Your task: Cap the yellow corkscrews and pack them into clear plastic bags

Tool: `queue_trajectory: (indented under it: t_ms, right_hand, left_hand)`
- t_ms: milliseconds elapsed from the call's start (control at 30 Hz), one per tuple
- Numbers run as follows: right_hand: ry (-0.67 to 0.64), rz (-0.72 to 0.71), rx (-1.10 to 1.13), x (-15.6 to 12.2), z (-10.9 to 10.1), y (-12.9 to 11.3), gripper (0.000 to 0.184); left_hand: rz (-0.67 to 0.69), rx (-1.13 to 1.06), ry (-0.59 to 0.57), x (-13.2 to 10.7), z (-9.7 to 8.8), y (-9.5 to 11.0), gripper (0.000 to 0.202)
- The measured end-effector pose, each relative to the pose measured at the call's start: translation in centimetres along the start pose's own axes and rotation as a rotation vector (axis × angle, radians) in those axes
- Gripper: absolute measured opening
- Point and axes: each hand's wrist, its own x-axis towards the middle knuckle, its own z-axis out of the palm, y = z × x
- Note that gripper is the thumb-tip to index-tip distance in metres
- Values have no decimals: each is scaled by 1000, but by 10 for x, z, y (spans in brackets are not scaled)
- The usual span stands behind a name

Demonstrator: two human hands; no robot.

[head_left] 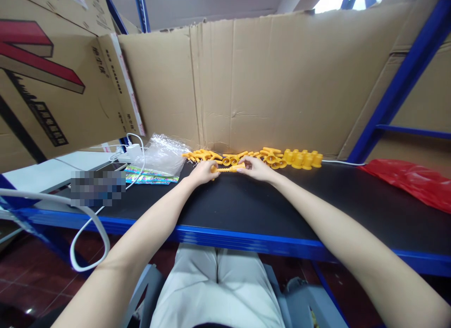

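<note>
My left hand point(203, 172) is closed on one end of a yellow plastic piece with a ridged stem point(224, 169). At the stem's other end, my right hand point(258, 169) grips a wider yellow sleeve-like part point(238, 167) between thumb and fingers. Stem and sleeve are in line and touch; whether they are joined I cannot tell. Just behind my hands lie loose yellow branched pieces point(202, 155) and yellow cup-shaped pieces point(276, 163), some with their hollow ends facing me. Several yellow cups point(302, 159) stand grouped to the right.
Clear plastic bags point(162, 154) lie on colourful packets point(151, 175) at the left, near a white cable point(92, 215) and a blurred-out device point(98, 184). A red plastic bag point(410, 180) rests at the right. Cardboard point(282, 83) walls the back of the black tabletop point(243, 210).
</note>
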Motion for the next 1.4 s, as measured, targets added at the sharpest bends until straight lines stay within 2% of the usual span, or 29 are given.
queue_trajectory:
  t_ms: [200,300,367,467,600,667,733,800,900,967,1000,1100,1267,1333,1400]
  right_hand:
    - [-133,181,225,1,-3,1,34]
    - [-206,238,398,-2,-9,3,42]
    - [-235,260,457,-4,-13,2,40]
    - [-261,306,441,-5,-16,0,32]
    - [-240,397,417,-3,-12,-4,58]
    - [-249,433,395,-3,-12,-4,64]
    - [-277,448,415,-4,-15,-4,57]
    - [-297,428,459,-6,-19,-3,42]
    - [-282,360,463,-8,-22,-1,40]
    - [-288,340,462,-8,-21,0,30]
    - [-298,346,473,-7,-20,0,31]
    - [-315,403,500,-5,-14,0,50]
    - [-297,450,419,-2,-10,0,68]
    - [-307,474,409,-2,-12,0,70]
    - [-310,487,434,-4,-16,0,61]
  left_hand:
    - [4,13,13,1,0,3,22]
    - [1,11,23,1,0,4,22]
    - [9,10,35,0,-1,5,21]
    - [21,11,55,-1,-2,8,20]
    - [18,9,86,-1,-5,12,20]
    - [7,13,89,-1,-5,13,21]
    - [-7,20,84,0,-5,13,21]
    - [-17,29,77,-1,-5,12,22]
    - [-17,41,79,-2,-6,13,21]
    - [0,48,86,-3,-7,13,21]
    - [10,52,90,-3,-8,14,21]
    - [30,59,99,-4,-9,16,20]
    - [20,57,111,-3,-8,18,20]
    - [0,53,104,-2,-6,18,21]
    - [-16,48,88,-2,-6,18,24]
